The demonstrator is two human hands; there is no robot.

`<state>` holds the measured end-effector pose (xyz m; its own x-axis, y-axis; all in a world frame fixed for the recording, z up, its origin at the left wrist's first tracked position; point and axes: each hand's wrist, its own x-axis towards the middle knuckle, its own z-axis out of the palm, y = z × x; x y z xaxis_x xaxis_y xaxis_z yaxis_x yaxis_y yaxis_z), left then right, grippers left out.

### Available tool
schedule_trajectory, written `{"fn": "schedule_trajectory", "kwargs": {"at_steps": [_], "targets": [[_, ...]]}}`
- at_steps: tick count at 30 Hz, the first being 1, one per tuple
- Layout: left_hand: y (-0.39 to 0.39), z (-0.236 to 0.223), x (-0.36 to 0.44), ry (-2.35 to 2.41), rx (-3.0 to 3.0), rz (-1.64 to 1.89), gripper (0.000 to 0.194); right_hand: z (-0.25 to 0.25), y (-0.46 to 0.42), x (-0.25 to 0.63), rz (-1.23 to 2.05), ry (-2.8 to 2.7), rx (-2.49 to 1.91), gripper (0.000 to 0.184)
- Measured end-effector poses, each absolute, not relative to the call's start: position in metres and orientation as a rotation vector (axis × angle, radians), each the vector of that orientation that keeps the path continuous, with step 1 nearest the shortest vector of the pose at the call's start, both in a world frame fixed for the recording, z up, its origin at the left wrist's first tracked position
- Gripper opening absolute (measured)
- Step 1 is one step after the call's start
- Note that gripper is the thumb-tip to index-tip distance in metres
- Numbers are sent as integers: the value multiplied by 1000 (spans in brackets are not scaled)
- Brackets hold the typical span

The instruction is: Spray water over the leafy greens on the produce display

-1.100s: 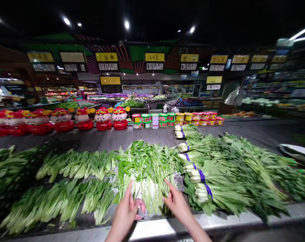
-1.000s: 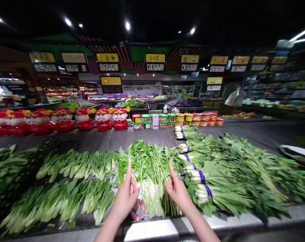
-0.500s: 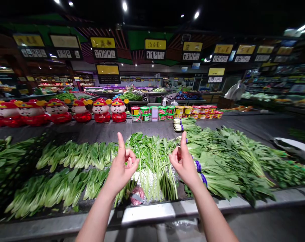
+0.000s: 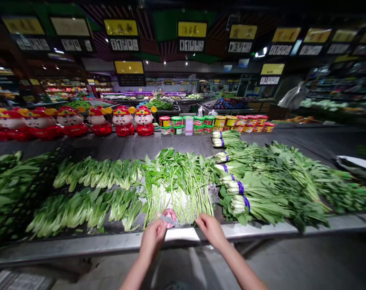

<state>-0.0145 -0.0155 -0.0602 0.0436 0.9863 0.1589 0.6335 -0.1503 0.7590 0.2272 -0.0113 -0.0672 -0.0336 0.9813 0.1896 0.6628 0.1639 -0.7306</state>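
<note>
reaching forward, left grip (image 4: 152,237) curled at a pink tape roll (image 4: 170,218), hold unclear; right grip (image 4: 211,230) half-closed, empty

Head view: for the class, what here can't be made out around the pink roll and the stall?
Pink roll: left hand hides its lower edge, head view.
Pale strip across it: too small to identify, head view.
Yellow signs: wording too small and blurred, head view.
White sheet: cut off by the right edge, head view.
</note>
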Motion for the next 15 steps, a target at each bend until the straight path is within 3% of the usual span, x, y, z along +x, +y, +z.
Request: {"fn": "schedule_trajectory", "kwargs": {"at_steps": [3,5,11,15], "targets": [[-36,-102,-5,1627,1700,942,44,-105,-24,214,764,-1551,-1596,44],[-29,-84,4,1546,1609,960,51,-85,-17,210,834,-1405,-1527,54],[53,93,24,943,1430,1059,65,95,48,223,1362,-1295,-959,70],[78,148,29,752,1365,977,70,157,66,227,1501,-1352,-805,75]]}}
